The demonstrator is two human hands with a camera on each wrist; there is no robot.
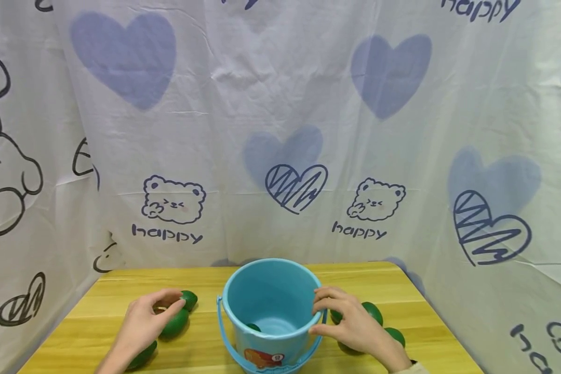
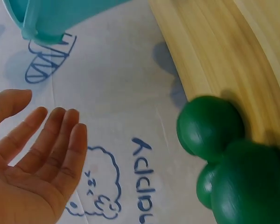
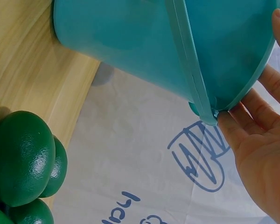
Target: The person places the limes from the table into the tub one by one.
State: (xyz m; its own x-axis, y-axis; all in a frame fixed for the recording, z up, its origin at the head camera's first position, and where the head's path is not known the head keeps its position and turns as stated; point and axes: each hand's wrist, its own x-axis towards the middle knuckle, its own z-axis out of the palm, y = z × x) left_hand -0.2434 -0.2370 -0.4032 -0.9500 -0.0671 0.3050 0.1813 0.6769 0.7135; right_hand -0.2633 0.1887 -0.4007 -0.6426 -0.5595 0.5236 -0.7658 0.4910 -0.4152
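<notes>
A blue bucket point(image 1: 271, 285) stands on the wooden bench point(image 1: 203, 340); only the head view shows a green fruit point(image 1: 254, 328) inside it. Printed cloth point(image 1: 280, 93) hangs behind and at both sides. The right hand point(image 1: 348, 319) grips the bucket's rim. Left of the bucket, the left hand point(image 1: 145, 317), loosely bent, is near loose green fruits point(image 1: 175, 324); its wrist view shows the palm holding nothing.

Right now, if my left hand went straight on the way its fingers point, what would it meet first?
Probably the blue bucket; your left hand points toward it. The nearby green fruit seems to sit lower, though depth is unclear.
</notes>
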